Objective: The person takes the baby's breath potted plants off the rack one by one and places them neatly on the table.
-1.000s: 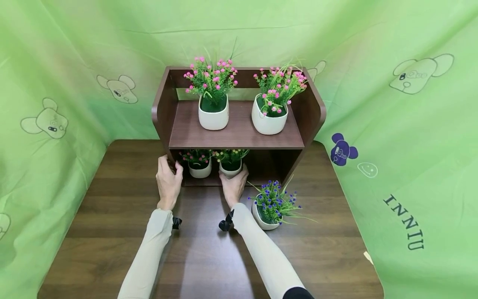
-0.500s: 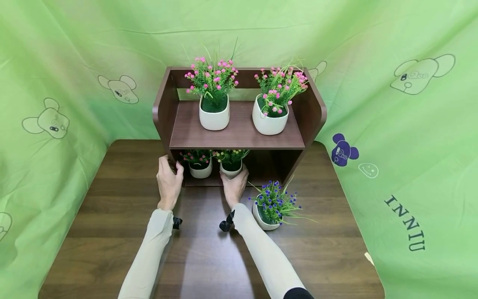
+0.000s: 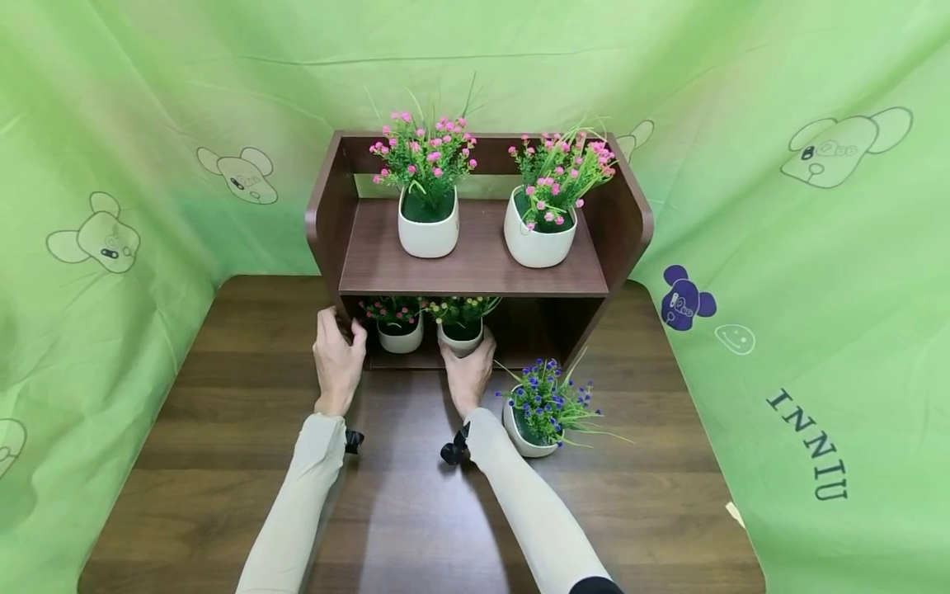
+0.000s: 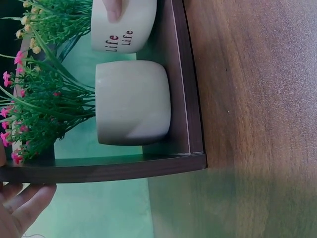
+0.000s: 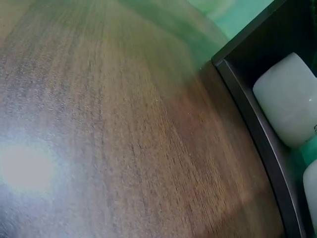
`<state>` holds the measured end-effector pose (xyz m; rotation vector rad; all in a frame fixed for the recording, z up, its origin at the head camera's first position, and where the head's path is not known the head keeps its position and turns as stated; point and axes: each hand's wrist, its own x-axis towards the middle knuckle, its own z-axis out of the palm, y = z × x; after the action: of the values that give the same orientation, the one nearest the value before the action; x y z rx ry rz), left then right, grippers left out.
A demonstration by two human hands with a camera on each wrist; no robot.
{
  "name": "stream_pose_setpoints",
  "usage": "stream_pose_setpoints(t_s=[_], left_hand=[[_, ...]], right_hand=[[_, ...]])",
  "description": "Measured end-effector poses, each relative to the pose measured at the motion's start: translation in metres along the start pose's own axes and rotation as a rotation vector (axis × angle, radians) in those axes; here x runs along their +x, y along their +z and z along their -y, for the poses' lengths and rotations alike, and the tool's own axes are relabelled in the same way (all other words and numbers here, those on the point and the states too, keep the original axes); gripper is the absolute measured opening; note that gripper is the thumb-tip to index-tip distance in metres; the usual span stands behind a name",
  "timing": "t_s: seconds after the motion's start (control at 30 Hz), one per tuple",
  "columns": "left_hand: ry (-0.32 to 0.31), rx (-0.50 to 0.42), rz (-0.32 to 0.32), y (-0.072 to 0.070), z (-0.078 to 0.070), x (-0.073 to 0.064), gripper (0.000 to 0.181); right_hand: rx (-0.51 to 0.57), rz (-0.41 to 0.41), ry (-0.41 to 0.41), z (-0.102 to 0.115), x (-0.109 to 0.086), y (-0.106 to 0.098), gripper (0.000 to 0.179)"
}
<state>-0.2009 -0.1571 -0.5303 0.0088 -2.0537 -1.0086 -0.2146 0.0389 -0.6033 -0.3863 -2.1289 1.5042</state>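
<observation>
In the head view, my left hand (image 3: 337, 363) grips the left side panel of a dark brown two-tier shelf (image 3: 475, 276). The left wrist view shows its fingers (image 4: 29, 206) on the panel's outer side. My right hand (image 3: 469, 375) holds a white potted plant with yellow flowers (image 3: 460, 336) by its pot, low in the lower compartment. "Life" is printed on that pot, and a fingertip presses it in the left wrist view. Beside it on the left stands a white potted plant with dark pink flowers (image 3: 401, 337). The right hand is outside the right wrist view.
Two potted plants with pink flowers, one on the left (image 3: 429, 227) and one on the right (image 3: 540, 235), stand on the upper tier. A potted plant with blue flowers (image 3: 530, 425) stands on the wooden table (image 3: 631, 511) before the shelf. Green curtains (image 3: 816, 272) surround the table.
The head view has shifted very slightly. Both hands keep their holds, and the yellow-flowered pot with my right hand has come a touch toward the front.
</observation>
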Motion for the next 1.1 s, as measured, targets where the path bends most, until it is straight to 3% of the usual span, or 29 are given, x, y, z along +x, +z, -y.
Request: stream_pose_setpoints(t_s=[0.6,1.1], left_hand=[[-0.005,-0.009,-0.022,-0.001,-0.002,0.001,0.026],[-0.011,-0.008,-0.027,-0.001,-0.004,-0.001,0.025]], right_hand=[[-0.048,0.040,0.024,-0.002,-0.020,-0.019,0.085],[-0.016,0.063,0.009,0.000,-0.042,-0.035,0.087]])
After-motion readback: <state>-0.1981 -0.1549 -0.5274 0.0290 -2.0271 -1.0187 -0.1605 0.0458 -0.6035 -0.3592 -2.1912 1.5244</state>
